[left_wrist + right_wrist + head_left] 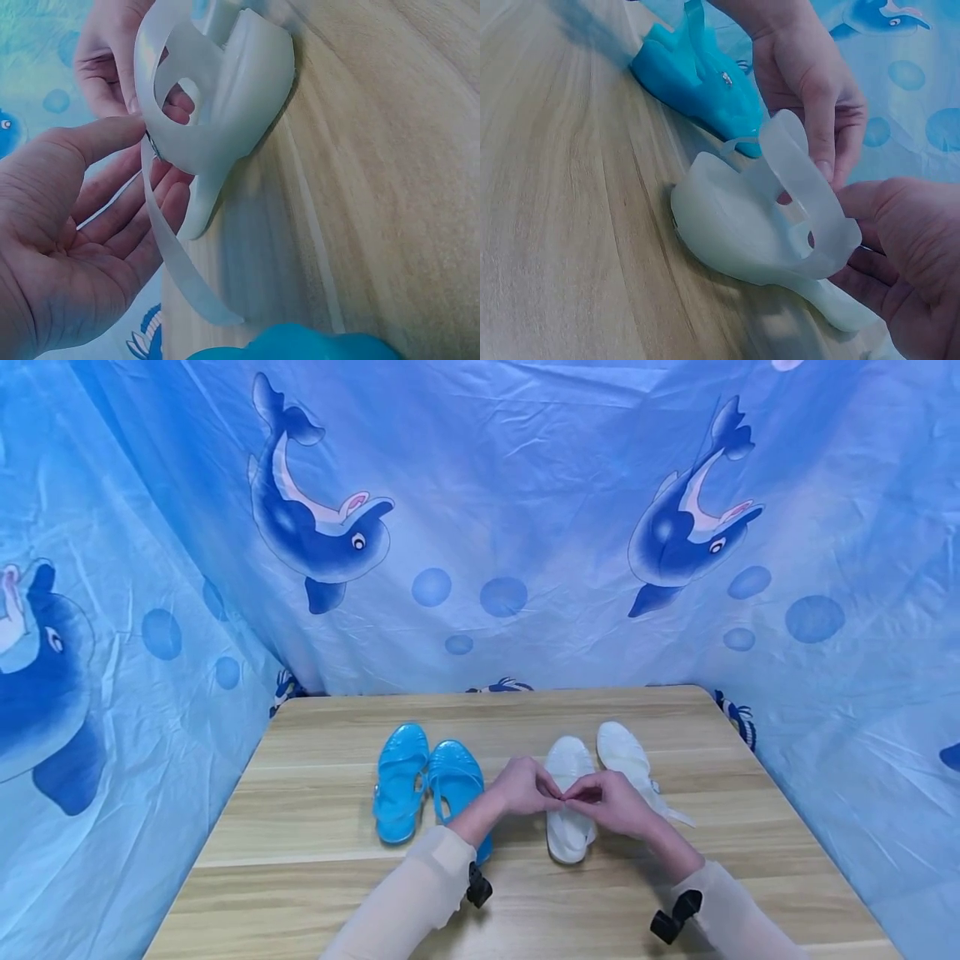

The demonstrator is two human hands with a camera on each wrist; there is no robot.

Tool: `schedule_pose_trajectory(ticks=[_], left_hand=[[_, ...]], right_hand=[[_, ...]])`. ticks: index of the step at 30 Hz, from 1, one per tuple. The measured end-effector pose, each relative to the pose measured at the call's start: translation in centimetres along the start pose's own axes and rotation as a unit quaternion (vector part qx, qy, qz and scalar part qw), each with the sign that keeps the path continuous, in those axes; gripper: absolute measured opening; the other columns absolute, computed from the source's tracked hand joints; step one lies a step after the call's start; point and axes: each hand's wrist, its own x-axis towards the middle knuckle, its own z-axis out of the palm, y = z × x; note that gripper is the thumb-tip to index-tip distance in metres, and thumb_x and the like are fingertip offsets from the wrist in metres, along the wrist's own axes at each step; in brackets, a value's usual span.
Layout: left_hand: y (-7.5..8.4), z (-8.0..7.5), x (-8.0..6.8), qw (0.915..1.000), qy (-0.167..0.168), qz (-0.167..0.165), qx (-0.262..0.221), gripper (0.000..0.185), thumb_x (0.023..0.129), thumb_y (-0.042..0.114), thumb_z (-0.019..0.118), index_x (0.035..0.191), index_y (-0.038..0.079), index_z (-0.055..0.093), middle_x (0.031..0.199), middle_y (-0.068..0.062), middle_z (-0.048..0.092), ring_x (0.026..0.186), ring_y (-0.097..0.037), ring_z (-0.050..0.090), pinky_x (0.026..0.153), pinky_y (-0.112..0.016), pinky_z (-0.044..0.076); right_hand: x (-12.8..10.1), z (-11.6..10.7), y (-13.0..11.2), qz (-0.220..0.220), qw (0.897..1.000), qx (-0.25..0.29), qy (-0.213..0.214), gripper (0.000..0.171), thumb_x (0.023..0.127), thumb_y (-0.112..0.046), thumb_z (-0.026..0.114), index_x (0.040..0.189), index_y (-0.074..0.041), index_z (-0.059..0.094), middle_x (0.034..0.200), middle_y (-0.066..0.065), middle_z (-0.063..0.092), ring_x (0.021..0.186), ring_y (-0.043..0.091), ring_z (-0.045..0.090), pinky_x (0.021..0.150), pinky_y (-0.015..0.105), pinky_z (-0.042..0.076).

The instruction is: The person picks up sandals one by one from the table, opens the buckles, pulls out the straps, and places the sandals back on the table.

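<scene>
A white sandal (567, 843) lies on the table with its toe pointing away. My left hand (525, 787) pinches its ankle strap beside a small buckle (154, 146), thumb on the outside and fingers behind. From the other side, my right hand (613, 803) pinches the same strap, and the fingertips of both hands nearly meet. The strap's loose end (184, 270) hangs down in the left wrist view. In the right wrist view, the strap (810, 195) arches above the sandal's heel; the fingers partly hide the buckle area.
To the right lies the second white sandal (622, 750), its strap spread out sideways. Two blue sandals (402, 756) rest side by side at the left, one partly behind my left forearm. A blue dolphin-print curtain (480, 485) surrounds the wooden table (300, 802).
</scene>
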Motion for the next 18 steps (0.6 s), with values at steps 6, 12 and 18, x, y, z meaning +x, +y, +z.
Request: schedule_pose_trajectory(ticks=[6, 12, 18], left_hand=[[0.05, 0.01, 0.00, 1.0000, 0.000, -0.008, 0.000, 0.007, 0.087, 0.021, 0.089, 0.088, 0.014, 0.087, 0.079, 0.005, 0.082, 0.068, 0.002, 0.067, 0.066, -0.016, 0.054], [-0.11, -0.04, -0.09, 0.9999, 0.008, -0.004, 0.011, 0.008, 0.088, 0.023, 0.089, 0.088, 0.016, 0.087, 0.080, 0.005, 0.082, 0.069, 0.004, 0.067, 0.067, -0.015, 0.054], [-0.14, 0.05, -0.25, 0.9999, 0.011, -0.009, 0.010, 0.009, 0.088, 0.025, 0.089, 0.090, 0.016, 0.087, 0.081, 0.008, 0.081, 0.071, 0.003, 0.067, 0.066, -0.017, 0.054]], right_hand=[[-0.35, -0.06, 0.43, -0.010, 1.000, -0.013, 0.022, 0.008, 0.095, -0.011, 0.081, 0.098, -0.017, 0.084, 0.095, -0.001, 0.082, 0.088, 0.001, 0.073, 0.079, 0.022, 0.061], [-0.28, -0.26, 0.43, 0.004, 1.000, 0.002, 0.017, 0.008, 0.096, -0.014, 0.080, 0.102, -0.020, 0.083, 0.100, -0.003, 0.082, 0.093, 0.003, 0.074, 0.083, 0.022, 0.062], [0.06, -0.09, 0.21, 0.003, 1.000, 0.020, 0.000, 0.007, 0.097, -0.017, 0.079, 0.102, -0.020, 0.083, 0.101, -0.002, 0.082, 0.094, 0.005, 0.075, 0.084, 0.023, 0.062]])
